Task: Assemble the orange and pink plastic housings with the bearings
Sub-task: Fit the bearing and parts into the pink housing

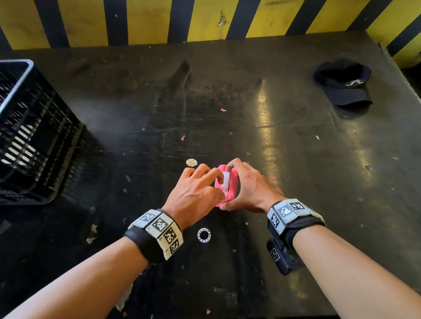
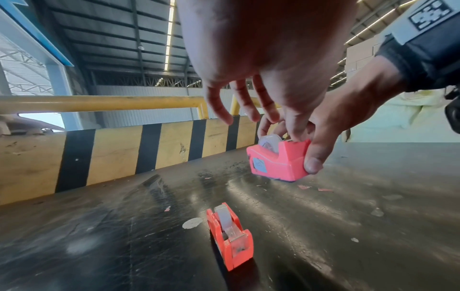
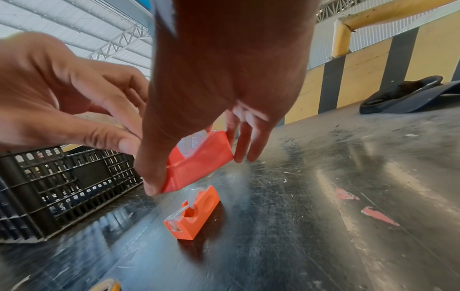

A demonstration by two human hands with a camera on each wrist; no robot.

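A pink housing point(image 1: 233, 183) with a white wheel point(image 1: 225, 181) set in its top stands on the dark table. My right hand point(image 1: 238, 187) grips it, thumb at the near end and fingers at the far end. My left hand point(image 1: 216, 184) pinches at its top, index finger on the wheel and thumb at the near corner. In the left wrist view the pink housing point(image 2: 281, 163) stands upright. A smaller orange housing point(image 2: 230, 238) lies free on the table below my hands, and the head view hides it. A white ring bearing point(image 1: 204, 235) lies loose near my left wrist.
A black slatted crate point(image 1: 5, 130) stands at the left. A black cap point(image 1: 346, 82) lies at the back right. A small round disc point(image 1: 191, 162) lies just beyond my left fingers. A yellow and black striped barrier point(image 1: 144, 9) closes the table's far side.
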